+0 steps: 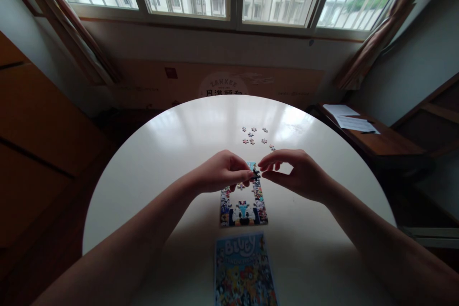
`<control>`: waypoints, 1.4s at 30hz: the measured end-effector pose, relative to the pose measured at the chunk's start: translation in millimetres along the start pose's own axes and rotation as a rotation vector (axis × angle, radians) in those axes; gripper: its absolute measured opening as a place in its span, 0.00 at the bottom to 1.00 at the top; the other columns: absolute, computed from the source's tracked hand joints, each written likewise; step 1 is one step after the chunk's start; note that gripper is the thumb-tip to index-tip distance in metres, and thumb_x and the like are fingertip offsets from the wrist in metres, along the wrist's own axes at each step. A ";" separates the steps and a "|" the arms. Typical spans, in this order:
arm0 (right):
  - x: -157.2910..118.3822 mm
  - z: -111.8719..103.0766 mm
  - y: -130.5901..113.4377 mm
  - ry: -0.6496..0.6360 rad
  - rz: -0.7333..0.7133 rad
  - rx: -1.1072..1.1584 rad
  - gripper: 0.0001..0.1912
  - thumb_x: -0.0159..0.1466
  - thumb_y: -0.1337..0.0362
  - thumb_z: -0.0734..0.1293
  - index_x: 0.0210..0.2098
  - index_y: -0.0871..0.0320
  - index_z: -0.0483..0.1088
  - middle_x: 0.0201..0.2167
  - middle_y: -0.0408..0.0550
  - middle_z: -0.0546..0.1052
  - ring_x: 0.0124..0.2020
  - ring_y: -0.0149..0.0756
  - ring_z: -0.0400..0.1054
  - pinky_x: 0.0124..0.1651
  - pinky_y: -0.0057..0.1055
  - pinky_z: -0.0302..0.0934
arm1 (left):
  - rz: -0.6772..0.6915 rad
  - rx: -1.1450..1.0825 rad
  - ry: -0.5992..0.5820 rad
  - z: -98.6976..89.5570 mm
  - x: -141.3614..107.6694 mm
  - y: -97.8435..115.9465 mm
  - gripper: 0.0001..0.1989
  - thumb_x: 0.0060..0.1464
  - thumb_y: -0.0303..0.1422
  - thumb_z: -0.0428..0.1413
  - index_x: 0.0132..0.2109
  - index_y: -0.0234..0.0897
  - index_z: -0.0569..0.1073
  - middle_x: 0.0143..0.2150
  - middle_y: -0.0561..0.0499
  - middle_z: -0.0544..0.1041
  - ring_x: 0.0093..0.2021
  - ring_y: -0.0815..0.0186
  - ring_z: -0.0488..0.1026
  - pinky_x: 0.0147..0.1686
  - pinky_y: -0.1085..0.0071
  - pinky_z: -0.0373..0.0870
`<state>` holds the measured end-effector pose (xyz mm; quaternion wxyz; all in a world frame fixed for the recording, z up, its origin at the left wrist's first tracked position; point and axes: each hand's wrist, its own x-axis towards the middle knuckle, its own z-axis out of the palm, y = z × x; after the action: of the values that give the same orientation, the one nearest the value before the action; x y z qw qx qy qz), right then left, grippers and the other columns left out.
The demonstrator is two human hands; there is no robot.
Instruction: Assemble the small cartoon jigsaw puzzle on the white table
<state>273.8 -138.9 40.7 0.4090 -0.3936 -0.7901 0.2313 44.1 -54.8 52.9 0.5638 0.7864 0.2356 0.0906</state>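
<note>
White, glossy and round-edged, the counter [150, 205] spreads before me; I take straight ahead as twelve o'clock. My left hand [219, 172] pinches a small, dark, knobbed jigsaw piece [256, 175] between thumb and fingers. My right hand [303, 174] sits at three o'clock from that piece, its fingers curved, parted and holding nothing; whether their tips graze the edge I cannot tell.

Below the pinched piece lies the multicoloured, rectangular, partly assembled jigsaw [244, 217]. I judge it well advanced but unfinished: its six o'clock edge is built up around a blue character's head, and joined pieces run up both flanks, towards nine and three. A pale gap shows in the middle, and my left hand hides much of the twelve o'clock end.

At about twelve o'clock beyond it, a loose cluster of small, multicoloured jigsaw pieces [245, 141] lies unplaced, the nearest just past my right fingers. At six o'clock, nearest me and apart from the jigsaw, rests a blue, glossy, rectangular picture sheet [244, 267] lettered "BLUEY".
</note>
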 end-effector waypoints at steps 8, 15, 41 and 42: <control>-0.9 4.1 -0.7 -0.052 -0.125 -0.083 0.09 0.63 0.67 0.74 0.43 0.57 0.74 0.36 0.43 0.80 0.34 0.27 0.73 0.37 0.26 0.71 | -0.004 -0.083 -0.066 -2.3 0.1 -1.5 0.13 0.57 0.38 0.62 0.34 0.31 0.81 0.23 0.52 0.76 0.21 0.74 0.70 0.19 0.79 0.65; -2.6 5.3 0.4 -0.028 -0.112 -0.094 0.10 0.62 0.66 0.75 0.42 0.57 0.73 0.36 0.43 0.80 0.34 0.27 0.73 0.38 0.27 0.71 | -0.003 -0.087 -0.106 -4.4 -1.2 -0.5 0.14 0.58 0.40 0.61 0.35 0.31 0.81 0.24 0.52 0.76 0.21 0.75 0.69 0.19 0.80 0.63; -4.5 7.6 -0.8 -0.046 -0.129 -0.072 0.19 0.62 0.65 0.75 0.51 0.55 0.70 0.37 0.43 0.81 0.35 0.29 0.75 0.40 0.29 0.72 | 0.034 -0.059 -0.092 -7.0 -2.5 -4.2 0.13 0.58 0.38 0.62 0.38 0.30 0.80 0.28 0.49 0.78 0.24 0.73 0.72 0.22 0.78 0.67; -4.7 7.7 -1.0 -0.047 -0.124 -0.073 0.20 0.62 0.65 0.75 0.52 0.55 0.70 0.37 0.43 0.81 0.35 0.29 0.75 0.40 0.29 0.72 | 0.030 -0.059 -0.094 -7.0 -2.6 -4.1 0.13 0.58 0.38 0.62 0.38 0.30 0.80 0.28 0.49 0.78 0.24 0.73 0.72 0.22 0.78 0.67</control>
<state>268.7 -143.6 34.9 0.3891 -0.3529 -0.8304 0.1857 37.9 -49.1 51.9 0.5958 0.7763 0.1941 0.0688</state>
